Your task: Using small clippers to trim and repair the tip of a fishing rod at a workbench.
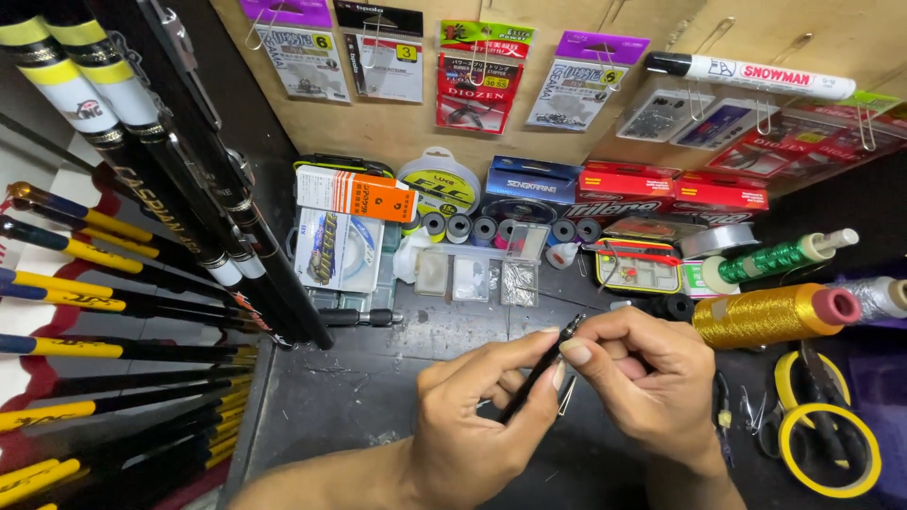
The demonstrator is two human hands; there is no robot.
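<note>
Both hands meet low over the dark workbench (pixel 378 378). Left hand (pixel 477 425) is closed around a thin black rod section (pixel 540 370), thumb and forefinger pinching it near its upper end; right hand (pixel 642 373) curls in beside it, its fingertips gripping the rod's tip, so the two hands touch.

Just right of them lie yellow-handled scissors (pixel 827 430). Beyond these, a spool of gold thread (pixel 770 314) rests on its side, with a green thread spool (pixel 775 257) behind it.

Further back, small clear plastic boxes (pixel 477 277) sit beside a white and blue line package (pixel 337 249) and an orange and white carton (pixel 354 194). Two red boxes (pixel 673 189) and a blue box (pixel 534 181) stand against the wooden board.

Hook packets hang from that board: purple-topped ones (pixel 300 47), and a red one with a green header (pixel 480 76). A white marker (pixel 751 74) is clipped at upper right.

Black and yellow fishing rods (pixel 123 293) fan out along the left.
</note>
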